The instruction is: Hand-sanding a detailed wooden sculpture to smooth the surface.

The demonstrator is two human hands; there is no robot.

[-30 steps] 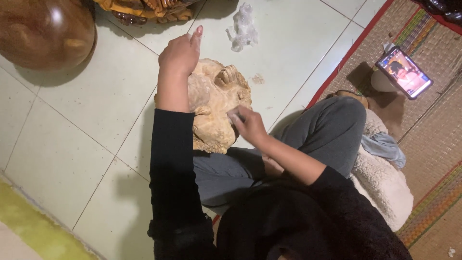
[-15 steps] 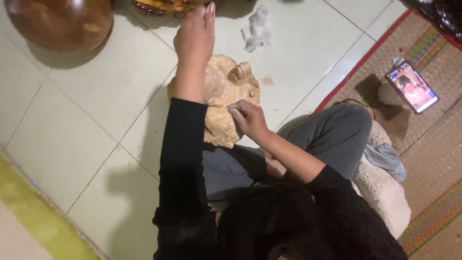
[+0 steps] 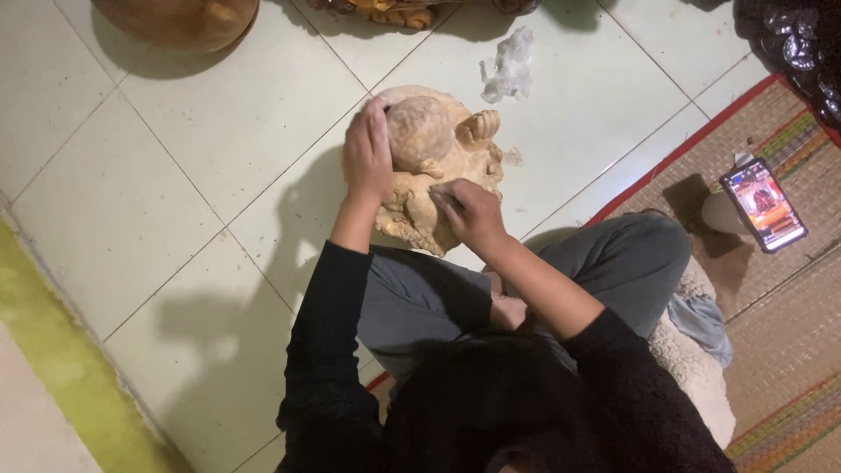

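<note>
Both hands on pale wooden carving upright on floor tiles before knees: left hand cupped over its flank, right hand nearer, fingers pinched against its front.

I see a pale tiled floor carrying a light wooden carving, a crumpled white wad, a dark round carving, and a woven mat with a phone.
</note>
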